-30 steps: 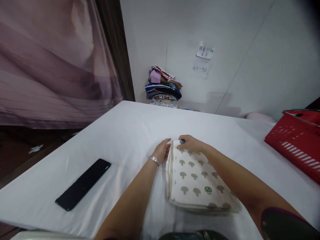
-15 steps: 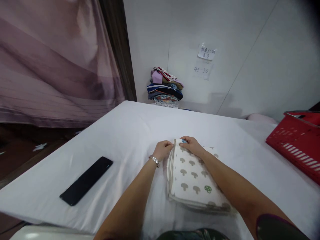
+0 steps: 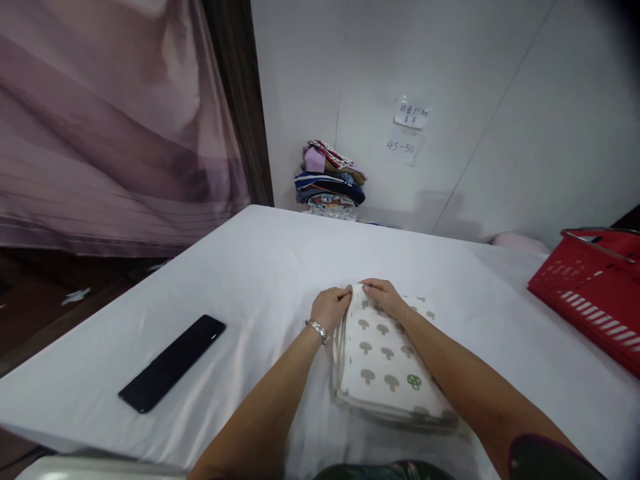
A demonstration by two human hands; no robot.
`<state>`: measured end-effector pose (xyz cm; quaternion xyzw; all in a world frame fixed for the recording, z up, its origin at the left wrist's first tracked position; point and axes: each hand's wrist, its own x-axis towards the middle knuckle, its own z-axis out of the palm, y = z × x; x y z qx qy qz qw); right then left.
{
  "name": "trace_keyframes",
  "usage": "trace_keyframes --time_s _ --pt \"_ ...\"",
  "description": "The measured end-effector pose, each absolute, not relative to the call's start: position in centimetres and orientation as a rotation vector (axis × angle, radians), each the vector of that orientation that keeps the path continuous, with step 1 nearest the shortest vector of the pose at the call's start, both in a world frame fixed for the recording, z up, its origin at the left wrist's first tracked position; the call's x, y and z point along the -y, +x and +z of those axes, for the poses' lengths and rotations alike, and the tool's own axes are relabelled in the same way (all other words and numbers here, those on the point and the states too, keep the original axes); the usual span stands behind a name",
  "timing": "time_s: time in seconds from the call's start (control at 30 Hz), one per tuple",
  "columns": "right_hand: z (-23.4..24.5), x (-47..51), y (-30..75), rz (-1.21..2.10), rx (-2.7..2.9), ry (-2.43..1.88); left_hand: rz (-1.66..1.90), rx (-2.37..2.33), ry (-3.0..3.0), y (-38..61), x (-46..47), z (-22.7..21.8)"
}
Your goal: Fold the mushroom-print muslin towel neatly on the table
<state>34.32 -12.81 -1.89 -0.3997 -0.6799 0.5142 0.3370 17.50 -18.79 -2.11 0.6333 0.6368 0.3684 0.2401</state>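
Note:
A folded white cloth (image 3: 375, 363) printed with grey-brown mushrooms and one green one lies in several layers on the white-covered table. My left hand (image 3: 331, 308), with a silver bracelet at the wrist, pinches the far left corner of the cloth between thumb and fingers. On the far edge, just to the right, my right hand (image 3: 386, 297) is closed over the cloth, thumb on top and fingertips at the edge. My right forearm hides part of the cloth's right side.
A black phone (image 3: 173, 363) lies on the white table cover (image 3: 250, 267) at left. At right stands a red basket (image 3: 590, 293). Folded clothes (image 3: 330, 180) are stacked by the back wall, near paper notes (image 3: 411, 115). A pinkish curtain (image 3: 110, 127) hangs at left.
My left hand has shifted slightly right and closer to the cloth's corner, rolling over a little. The right hand stays at the far edge. The view has tilted up slightly.

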Motion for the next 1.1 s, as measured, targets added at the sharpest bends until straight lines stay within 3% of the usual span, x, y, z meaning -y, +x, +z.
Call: trace_keyframes --time_s 0.37,0.63,1.1 --pt "-2.0 12.9 34.0 1.114 1.964 -1.059 0.917 -1.744 1.625 17.9 18.6 -2.6" --pt "-1.8 13.2 33.7 1.060 1.955 -1.075 1.113 -1.827 1.535 18.0 18.4 -3.2" --pt "-1.7 13.6 33.3 1.119 1.950 -1.115 1.057 -1.929 2.020 17.6 18.8 -2.7"
